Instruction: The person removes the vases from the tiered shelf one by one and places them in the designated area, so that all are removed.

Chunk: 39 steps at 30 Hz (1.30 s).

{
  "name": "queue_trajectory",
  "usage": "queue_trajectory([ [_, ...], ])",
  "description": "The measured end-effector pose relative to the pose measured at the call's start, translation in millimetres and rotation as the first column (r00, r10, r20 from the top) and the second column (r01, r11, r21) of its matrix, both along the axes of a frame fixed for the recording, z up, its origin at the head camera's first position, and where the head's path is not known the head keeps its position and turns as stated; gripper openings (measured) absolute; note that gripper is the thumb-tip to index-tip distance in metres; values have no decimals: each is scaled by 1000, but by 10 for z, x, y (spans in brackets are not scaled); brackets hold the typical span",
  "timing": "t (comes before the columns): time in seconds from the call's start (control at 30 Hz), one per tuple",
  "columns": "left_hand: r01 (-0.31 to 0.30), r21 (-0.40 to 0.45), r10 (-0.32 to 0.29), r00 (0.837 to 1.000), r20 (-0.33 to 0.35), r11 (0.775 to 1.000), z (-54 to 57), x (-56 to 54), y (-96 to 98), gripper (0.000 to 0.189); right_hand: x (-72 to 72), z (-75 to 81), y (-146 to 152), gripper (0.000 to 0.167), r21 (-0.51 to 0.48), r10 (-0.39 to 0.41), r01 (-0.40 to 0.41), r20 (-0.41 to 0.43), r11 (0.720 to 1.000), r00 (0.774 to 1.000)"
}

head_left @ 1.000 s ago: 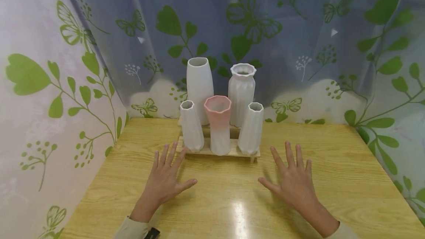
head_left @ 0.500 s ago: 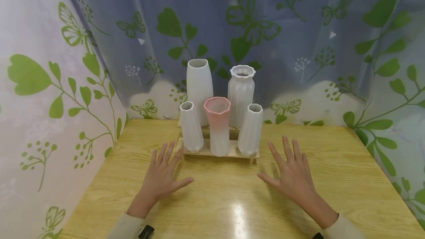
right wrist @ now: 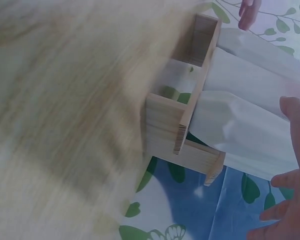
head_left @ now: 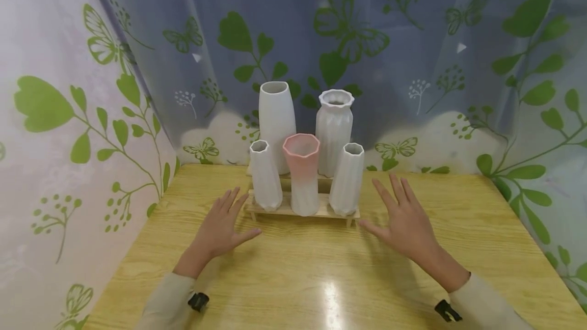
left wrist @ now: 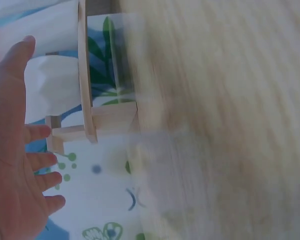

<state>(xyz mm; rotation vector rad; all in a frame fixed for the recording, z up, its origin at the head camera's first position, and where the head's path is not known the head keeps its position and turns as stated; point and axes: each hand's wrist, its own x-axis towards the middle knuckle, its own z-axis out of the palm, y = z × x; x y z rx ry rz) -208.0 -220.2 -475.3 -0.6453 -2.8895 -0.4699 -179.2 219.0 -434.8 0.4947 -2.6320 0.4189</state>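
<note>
Several vases stand upright on a low two-step wooden rack [head_left: 284,212]. In its front row are a narrow white vase [head_left: 266,180] at left, a pink-and-white vase [head_left: 304,177] in the middle and another narrow white vase [head_left: 346,182] at right. Behind them rise a tall smooth white vase [head_left: 276,113] and a ruffled-rim white vase [head_left: 334,126]. My left hand [head_left: 219,230], fingers spread, is beside the rack's left end. Spread-fingered too, my right hand [head_left: 409,227] is off the right end. Neither hand holds anything; whether the left fingertips touch the rack cannot be told.
The rack stands on a yellow wood-grain table [head_left: 293,274], near its back edge. A patterned curtain [head_left: 412,65] with leaves and butterflies hangs close behind it, and similar cloth encloses both sides. A dark strap [head_left: 198,301] sits at my left sleeve.
Both hands have moved forward, away from my body, to the sides of the rack, with fingers still spread. The vases and rack have stayed in place.
</note>
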Motion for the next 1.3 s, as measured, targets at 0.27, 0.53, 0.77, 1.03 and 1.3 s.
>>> queue_trajectory([
  [0.27,35,60,-37,999,31,998,36,-221,-10,104,-144,123,-70,97,-64,-5,7,32,998,999],
  [0.53,44,79,-53,991,122,996,-36,-386,-22,104,-269,227,-197,94,-185,28,7,185,983,982],
  [0.77,39,148,-66,980,185,988,-165,-494,-47,105,-321,312,-324,98,-315,59,54,337,947,940],
  [1.03,29,155,-59,980,191,987,-249,-627,-52,102,-387,317,-403,90,-379,80,52,323,924,943],
  [1.3,-8,219,-39,977,208,976,-294,-674,-62,98,-443,300,-408,78,-457,125,30,307,889,944],
])
